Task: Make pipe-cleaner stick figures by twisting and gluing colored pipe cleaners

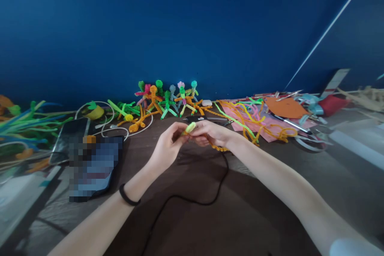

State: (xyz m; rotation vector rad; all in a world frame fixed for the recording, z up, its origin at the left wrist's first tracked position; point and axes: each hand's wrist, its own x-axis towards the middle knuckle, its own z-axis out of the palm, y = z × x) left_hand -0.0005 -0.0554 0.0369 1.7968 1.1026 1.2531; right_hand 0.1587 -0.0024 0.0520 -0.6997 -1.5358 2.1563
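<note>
Pinching a small yellow-green pipe cleaner (pixel 191 128) between their fingertips, the left hand (pixel 166 146) and right hand (pixel 211 132) meet over a dark table (pixel 195 182). An orange twisted strand (pixel 220 148) shows beneath the right wrist. Beyond, colourful pipe-cleaner figures (pixel 167 105) stand near a blue wall (pixel 192 28).

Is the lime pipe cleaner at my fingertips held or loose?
Held: the lime pipe cleaner shows pinched between left hand and right hand.
</note>
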